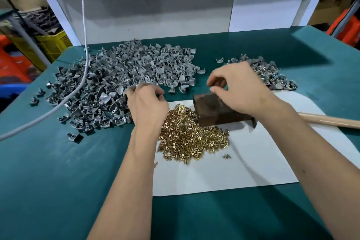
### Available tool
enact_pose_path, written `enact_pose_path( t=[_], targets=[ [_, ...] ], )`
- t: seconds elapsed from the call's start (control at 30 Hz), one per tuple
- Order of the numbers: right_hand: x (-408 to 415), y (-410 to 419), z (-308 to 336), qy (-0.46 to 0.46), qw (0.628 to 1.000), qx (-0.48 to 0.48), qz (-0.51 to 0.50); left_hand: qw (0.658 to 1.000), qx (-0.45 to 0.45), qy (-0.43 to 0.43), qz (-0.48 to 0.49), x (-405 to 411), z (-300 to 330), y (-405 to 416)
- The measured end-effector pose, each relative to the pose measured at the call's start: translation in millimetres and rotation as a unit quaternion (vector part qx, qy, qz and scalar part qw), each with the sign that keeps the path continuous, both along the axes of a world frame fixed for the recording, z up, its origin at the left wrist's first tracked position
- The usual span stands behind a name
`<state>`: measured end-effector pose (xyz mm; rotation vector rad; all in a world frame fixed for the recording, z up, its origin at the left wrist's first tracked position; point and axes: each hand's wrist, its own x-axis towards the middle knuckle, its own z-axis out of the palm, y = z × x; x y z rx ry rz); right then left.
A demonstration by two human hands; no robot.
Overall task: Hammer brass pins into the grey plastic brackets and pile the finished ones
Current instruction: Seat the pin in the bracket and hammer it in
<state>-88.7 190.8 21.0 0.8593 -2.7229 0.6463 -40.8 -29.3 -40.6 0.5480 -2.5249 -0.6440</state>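
From the head camera, the left hand (145, 101) is curling its fingers at the big pile of grey brackets (124, 76) on the green counter (58, 171). The right hand (235, 87) is pinching something small and blurry above the metal block (216, 111). Brass pins (191, 138) are lying on white paper (243, 161). No writing is showing.

Bare green table (58, 181) lies open along the near edge and the near left. The big bracket heap (120, 84) fills the far left, with strays (75, 137) scattered at its near edge and a white cord (35, 121) crossing it. The pins (191, 134) and the metal block (216, 109) take the far half of the white sheet (243, 165); its near half is bare. The hammer handle (331, 121) bars the right side. A smaller heap (272, 76) sits far right, with open table beyond it.
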Motion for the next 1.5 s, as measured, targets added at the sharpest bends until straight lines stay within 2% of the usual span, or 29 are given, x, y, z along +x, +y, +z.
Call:
enact_pose_path(
  t=[0.07,0.17,0.33,0.43,0.57,0.67,0.73,0.97,1.07,1.23,1.33,1.43,1.5],
  targets=[
    [9,-21,-3,-0.009,0.997,0.05,0.066,0.996,-0.045,0.002,-0.072,-2,1,0],
    [13,-42,-7,0.013,0.994,0.08,0.071,0.975,-0.123,-0.049,-0.177,-6,0,5],
    [7,-51,-2,0.018,0.997,0.068,0.016,0.956,-0.097,-0.124,-0.249,-9,-5,14],
    [10,-48,-3,0.008,0.99,0.106,0.095,0.952,-0.105,-0.148,-0.246,-9,-5,14],
    [18,-51,-5,0.023,0.965,0.212,0.151,0.964,-0.146,-0.125,-0.182,-8,-2,6],
    [26,-59,-10,0.007,0.943,0.285,0.17,0.982,-0.091,-0.067,-0.151,-7,-1,0],
    [29,-62,-12,-0.013,0.942,0.289,0.169,0.993,-0.036,-0.036,-0.108,-6,0,-2],
    [37,-62,-16,-0.054,0.952,0.24,0.182,0.996,0.068,0.034,-0.037,-4,2,-4],
    [39,-59,-16,-0.045,0.955,0.224,0.191,0.993,0.095,0.059,-0.033,-5,4,-3],
    [45,-48,-24,-0.001,0.97,0.137,0.203,0.99,0.114,0.072,-0.038,-6,3,-3],
    [48,-37,-24,0.006,0.979,0.055,0.198,0.988,0.127,0.077,-0.032,-4,3,-1],
    [45,-19,-20,-0.038,0.979,-0.073,0.187,0.981,0.17,0.082,-0.039,-2,2,0],
    [37,-7,-18,-0.026,0.972,-0.164,0.168,0.979,0.181,0.086,-0.048,-2,3,0]
  ],
)
